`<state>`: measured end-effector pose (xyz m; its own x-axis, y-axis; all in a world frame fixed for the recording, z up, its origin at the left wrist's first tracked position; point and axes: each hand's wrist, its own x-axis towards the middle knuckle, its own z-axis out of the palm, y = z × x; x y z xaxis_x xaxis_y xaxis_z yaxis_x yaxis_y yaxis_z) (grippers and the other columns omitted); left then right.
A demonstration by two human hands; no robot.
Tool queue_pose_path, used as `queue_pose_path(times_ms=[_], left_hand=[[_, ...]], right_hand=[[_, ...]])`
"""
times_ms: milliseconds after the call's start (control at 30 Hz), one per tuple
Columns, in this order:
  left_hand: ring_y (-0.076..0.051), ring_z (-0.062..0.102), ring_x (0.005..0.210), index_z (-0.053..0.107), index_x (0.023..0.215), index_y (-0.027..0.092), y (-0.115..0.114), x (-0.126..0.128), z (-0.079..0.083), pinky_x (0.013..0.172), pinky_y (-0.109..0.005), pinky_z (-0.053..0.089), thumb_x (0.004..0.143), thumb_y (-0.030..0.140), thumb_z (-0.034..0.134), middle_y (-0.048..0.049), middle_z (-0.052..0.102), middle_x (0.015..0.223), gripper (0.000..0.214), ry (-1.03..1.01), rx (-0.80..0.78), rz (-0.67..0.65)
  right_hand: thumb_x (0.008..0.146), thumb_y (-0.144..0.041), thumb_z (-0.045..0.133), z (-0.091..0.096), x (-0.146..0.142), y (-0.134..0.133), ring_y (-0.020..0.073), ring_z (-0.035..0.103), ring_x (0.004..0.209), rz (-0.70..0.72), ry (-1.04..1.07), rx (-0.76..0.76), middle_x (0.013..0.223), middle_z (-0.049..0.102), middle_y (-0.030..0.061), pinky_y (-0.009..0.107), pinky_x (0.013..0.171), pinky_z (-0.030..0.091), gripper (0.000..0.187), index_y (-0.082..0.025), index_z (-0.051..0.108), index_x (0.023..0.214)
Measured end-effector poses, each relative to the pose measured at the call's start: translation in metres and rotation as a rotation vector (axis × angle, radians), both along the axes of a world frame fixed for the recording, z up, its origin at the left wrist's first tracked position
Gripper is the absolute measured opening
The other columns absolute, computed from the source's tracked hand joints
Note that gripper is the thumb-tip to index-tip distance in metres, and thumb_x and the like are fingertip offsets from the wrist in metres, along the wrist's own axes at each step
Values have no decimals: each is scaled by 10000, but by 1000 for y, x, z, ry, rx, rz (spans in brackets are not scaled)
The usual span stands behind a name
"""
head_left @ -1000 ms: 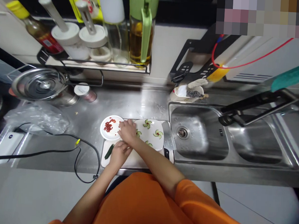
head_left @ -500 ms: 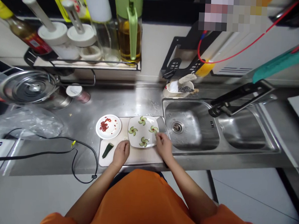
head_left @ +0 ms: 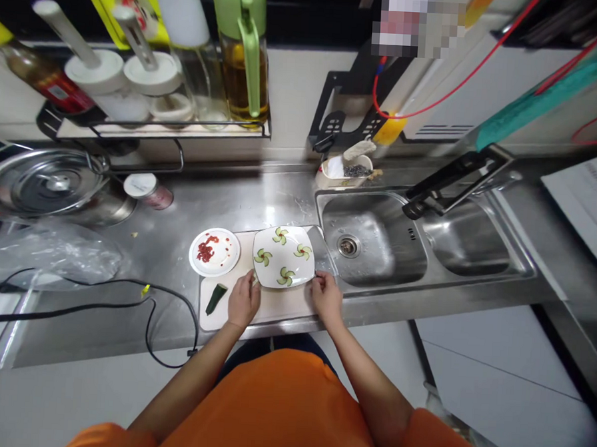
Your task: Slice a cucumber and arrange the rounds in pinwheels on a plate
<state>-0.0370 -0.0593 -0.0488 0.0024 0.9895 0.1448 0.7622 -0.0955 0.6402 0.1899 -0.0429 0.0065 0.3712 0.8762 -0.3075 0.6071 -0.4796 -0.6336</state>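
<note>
A white square plate [head_left: 283,276] with several pinwheel-shaped cucumber garnishes stands on a white cutting board [head_left: 284,306] at the counter's front edge. My left hand [head_left: 243,302] has its fingers at the plate's near-left corner. My right hand [head_left: 325,297] grips the plate's near-right corner. A cucumber piece [head_left: 216,297] lies on the board to the left of my left hand. A small round plate [head_left: 214,252] with chopped red chilli stands just beyond it.
A double steel sink [head_left: 377,244] with a black tap [head_left: 455,182] lies right of the board. A pot lid [head_left: 50,184], a plastic bag [head_left: 51,254] and a black cable [head_left: 124,301] occupy the left counter. A rack of bottles [head_left: 149,102] hangs on the wall.
My right hand left the chilli plate, passed over the square plate to its right side and now holds its near-right corner. My left hand moved up to the plate's near-left corner.
</note>
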Motion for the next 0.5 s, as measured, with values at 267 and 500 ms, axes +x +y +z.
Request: queue_pose_path(times_ms=[267,500], left_hand=[[-233,567,965,417,1315,110,1,3,-3,841,-365,473,907,343,388,-145,606,1034,471,119,21,-35],[-246,553,988,376,1355,97,1,5,0,859,-369,465,901,395,406,-150,591,1067,544,203,-10,-32]], right_hand=[[800,-229,462,-5,-5,9,191,627,828,22,-11,-95,826,700,52,256,753,420,391,-138,589,1158],[791,-195,477,-6,2,23,188,625,805,65,-1,-170,785,691,55,246,715,410,422,-106,570,1192]])
